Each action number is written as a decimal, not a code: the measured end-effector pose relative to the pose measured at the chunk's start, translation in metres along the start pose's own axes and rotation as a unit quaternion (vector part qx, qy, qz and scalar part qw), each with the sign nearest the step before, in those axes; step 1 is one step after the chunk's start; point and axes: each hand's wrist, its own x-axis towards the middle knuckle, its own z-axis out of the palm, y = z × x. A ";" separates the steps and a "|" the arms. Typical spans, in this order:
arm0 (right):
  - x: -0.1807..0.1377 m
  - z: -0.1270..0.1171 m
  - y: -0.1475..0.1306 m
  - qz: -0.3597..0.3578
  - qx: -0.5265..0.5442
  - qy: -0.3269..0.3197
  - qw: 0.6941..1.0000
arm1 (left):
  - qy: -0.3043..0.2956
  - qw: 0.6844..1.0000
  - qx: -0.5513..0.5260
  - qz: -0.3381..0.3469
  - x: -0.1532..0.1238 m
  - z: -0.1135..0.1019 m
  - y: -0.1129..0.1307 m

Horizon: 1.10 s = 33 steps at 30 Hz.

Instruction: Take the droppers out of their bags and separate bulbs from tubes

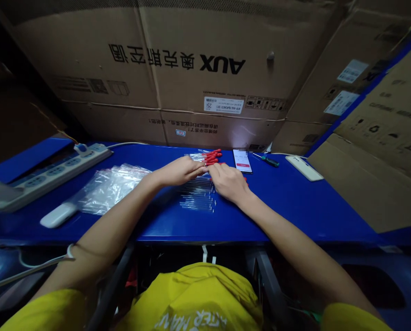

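Observation:
My left hand (185, 171) and my right hand (229, 182) meet fingertip to fingertip above the middle of the blue table. The fingers of both are closed in a pinch. Whatever lies between them is hidden or too small to name. Just behind the fingertips is a group of slim red-ended pieces (212, 157) with thin, shiny shafts pointing left. Below the hands, several thin, shiny rods (196, 201) lie side by side on the table. A bit of red also shows beyond my right hand, partly covered by it.
Clear plastic bags (112, 188) and a white rounded device (59, 214) lie to the left, near a power strip (60, 170). Behind the hands are a lit phone (242, 161), a screwdriver (269, 160) and a white slab-like device (304, 168). Large cardboard boxes (191, 82) wall the table's back.

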 end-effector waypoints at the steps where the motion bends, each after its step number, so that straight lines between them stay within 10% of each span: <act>1: -0.001 0.000 0.000 0.004 0.001 -0.014 1.000 | -0.006 1.000 0.001 0.001 0.000 -0.001 0.000; 24: -0.002 0.003 0.016 -0.006 0.028 -0.079 0.996 | -0.063 0.994 -0.088 -0.012 -0.006 -0.012 -0.010; 29: -0.018 0.003 0.064 0.143 0.012 -0.039 0.989 | 0.130 0.971 -0.137 -0.146 -0.037 -0.042 -0.041; 33: -0.016 0.000 0.071 0.151 0.055 0.085 0.983 | 0.229 0.961 -0.081 -0.129 -0.028 -0.037 -0.039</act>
